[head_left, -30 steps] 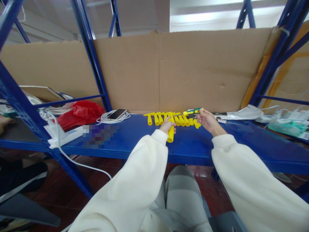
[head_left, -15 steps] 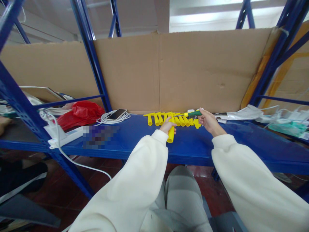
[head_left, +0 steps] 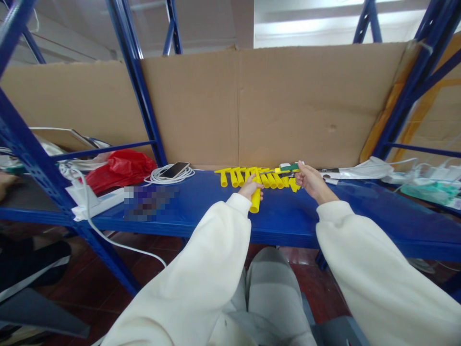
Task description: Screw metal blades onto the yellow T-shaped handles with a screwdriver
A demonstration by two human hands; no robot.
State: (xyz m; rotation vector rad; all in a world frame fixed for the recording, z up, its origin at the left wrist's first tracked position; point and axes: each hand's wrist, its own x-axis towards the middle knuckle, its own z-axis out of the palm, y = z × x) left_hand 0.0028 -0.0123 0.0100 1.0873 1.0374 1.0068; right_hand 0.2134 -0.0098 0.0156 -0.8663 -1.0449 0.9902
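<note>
Red plastic (head_left: 124, 169) is lying crumpled on the left, and beside it a phone (head_left: 176, 170) is resting on a coiled white cable (head_left: 154, 179). Yellow parts (head_left: 235, 179) are lying in a row along the blue shelf (head_left: 201, 204). Before them, the left hand (head_left: 249, 187) is gripping a yellow tube (head_left: 254, 204), wide end nearest the person. A screwdriver (head_left: 288, 168) is pointing left toward the tube, tip contact unclear; the right hand (head_left: 309, 179) is pinching its handle's end.

Cream sleeves (head_left: 201, 254); snug cuffs (head_left: 239, 203); apparently grey trousers (head_left: 275, 288)
</note>
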